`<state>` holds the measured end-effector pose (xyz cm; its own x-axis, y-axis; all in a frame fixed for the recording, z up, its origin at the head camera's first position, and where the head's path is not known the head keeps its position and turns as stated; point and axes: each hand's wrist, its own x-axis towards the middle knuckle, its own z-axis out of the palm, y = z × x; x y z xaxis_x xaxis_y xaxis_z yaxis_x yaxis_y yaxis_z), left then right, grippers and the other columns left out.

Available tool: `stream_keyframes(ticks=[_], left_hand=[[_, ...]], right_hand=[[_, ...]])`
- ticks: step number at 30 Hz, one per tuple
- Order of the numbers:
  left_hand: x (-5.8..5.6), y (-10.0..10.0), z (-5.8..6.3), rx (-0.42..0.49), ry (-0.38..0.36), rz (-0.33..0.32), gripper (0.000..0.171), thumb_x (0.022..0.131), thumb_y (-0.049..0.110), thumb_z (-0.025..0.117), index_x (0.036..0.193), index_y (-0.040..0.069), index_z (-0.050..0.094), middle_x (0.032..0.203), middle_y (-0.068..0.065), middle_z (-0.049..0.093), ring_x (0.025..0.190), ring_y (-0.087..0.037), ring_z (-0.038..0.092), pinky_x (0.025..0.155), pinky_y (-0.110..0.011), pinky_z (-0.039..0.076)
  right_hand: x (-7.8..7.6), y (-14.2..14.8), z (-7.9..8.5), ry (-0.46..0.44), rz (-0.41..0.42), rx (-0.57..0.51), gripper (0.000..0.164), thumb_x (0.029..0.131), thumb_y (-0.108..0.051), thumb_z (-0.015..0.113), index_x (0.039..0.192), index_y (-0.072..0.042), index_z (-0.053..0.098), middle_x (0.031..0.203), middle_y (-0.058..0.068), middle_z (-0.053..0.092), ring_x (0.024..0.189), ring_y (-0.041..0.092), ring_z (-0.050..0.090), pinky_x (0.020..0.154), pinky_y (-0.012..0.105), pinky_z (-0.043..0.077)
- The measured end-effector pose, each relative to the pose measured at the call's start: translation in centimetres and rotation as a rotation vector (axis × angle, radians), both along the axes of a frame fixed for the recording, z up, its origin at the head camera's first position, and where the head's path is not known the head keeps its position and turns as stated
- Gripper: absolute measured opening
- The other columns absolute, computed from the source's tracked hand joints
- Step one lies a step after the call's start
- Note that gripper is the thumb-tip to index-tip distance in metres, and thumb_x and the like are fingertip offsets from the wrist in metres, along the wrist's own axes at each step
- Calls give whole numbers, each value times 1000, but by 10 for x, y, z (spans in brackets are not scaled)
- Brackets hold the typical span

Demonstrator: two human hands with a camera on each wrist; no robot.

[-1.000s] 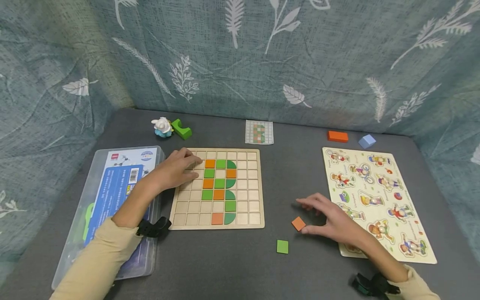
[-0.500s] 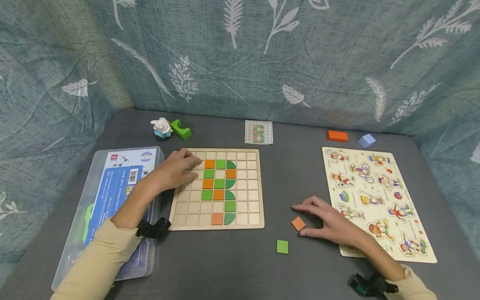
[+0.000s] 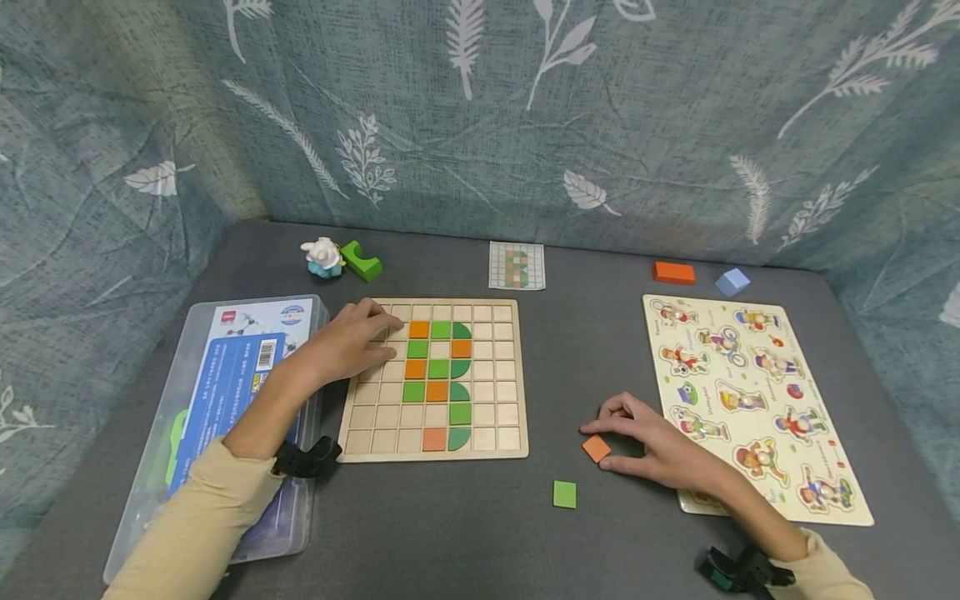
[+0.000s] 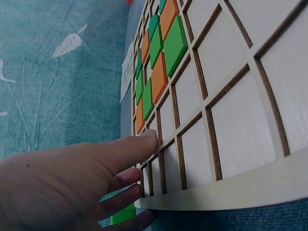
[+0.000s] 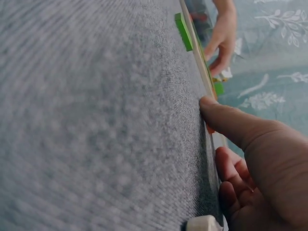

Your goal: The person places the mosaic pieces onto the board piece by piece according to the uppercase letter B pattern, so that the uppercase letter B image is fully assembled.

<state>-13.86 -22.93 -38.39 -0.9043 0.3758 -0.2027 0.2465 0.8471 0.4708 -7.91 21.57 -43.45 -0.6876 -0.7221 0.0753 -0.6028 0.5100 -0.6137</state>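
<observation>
In the head view, a wooden grid board point(image 3: 484, 413) lies left of centre, with orange and green square tiles and dark green curved pieces set in its cells. My left hand point(image 3: 348, 340) rests on its left side, thumb and fingers spread; the left wrist view shows the thumb point(image 4: 130, 149) on the grid. My right hand point(image 3: 648, 442) is on the table with thumb and forefinger on either side of a loose orange square tile point(image 3: 596, 448). Whether both touch it I cannot tell. A loose green square tile point(image 3: 565, 494) lies nearer me.
A clear plastic case point(image 3: 292, 533) lies under my left forearm. A picture puzzle board point(image 3: 817, 400) is at the right, by my right wrist. Along the back are a pattern card point(image 3: 517, 266), a toy figure point(image 3: 324, 257), a green arch block point(image 3: 363, 260), a red block point(image 3: 673, 272) and a blue block point(image 3: 732, 282).
My right forefinger has moved left and in toward the orange tile, and the thumb has slid slightly left. The tile and my left hand stay where they were.
</observation>
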Motion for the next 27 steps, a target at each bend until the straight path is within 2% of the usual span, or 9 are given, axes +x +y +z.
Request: stream_keyframes(ticks=[5, 11, 15, 22, 27], left_hand=[[0, -1, -1, -7, 13, -3, 41, 95, 17, 62, 134, 6, 56, 128, -18, 46, 110, -33, 42, 89, -50, 40], [0, -1, 0, 4, -1, 0, 41, 95, 17, 61, 135, 6, 55, 129, -18, 45, 111, -34, 41, 91, -51, 40], [0, 0, 1, 4, -7, 0, 41, 96, 16, 61, 135, 5, 55, 129, -18, 45, 112, -34, 40, 91, -52, 40], [1, 0, 2, 3, -12, 3, 41, 96, 17, 60, 135, 5, 55, 129, -18, 44, 112, -34, 40, 90, -51, 40], [1, 1, 2, -3, -12, 3, 41, 96, 17, 60, 135, 6, 54, 130, -18, 44, 113, -34, 40, 91, -52, 40]], right_hand=[[0, -1, -2, -14, -7, -12, 32, 87, -26, 73, 118, -30, 66, 113, -11, 50, 102, 1, 45, 87, 26, 42], [-1, -3, 0, -22, -23, -13, 28, 86, -27, 74, 113, -32, 67, 113, -11, 50, 103, 1, 47, 88, 27, 43], [-2, -4, -1, 7, -30, -47, 28, 86, -24, 74, 112, -30, 66, 111, -11, 55, 100, 1, 51, 86, 26, 46], [-4, -20, 0, 65, -38, -197, 31, 82, -12, 77, 110, -22, 67, 97, -11, 63, 85, 1, 57, 72, 17, 47], [-4, -42, 5, 135, -6, -233, 28, 82, -14, 78, 108, -20, 69, 98, -9, 66, 87, 1, 58, 76, 18, 47]])
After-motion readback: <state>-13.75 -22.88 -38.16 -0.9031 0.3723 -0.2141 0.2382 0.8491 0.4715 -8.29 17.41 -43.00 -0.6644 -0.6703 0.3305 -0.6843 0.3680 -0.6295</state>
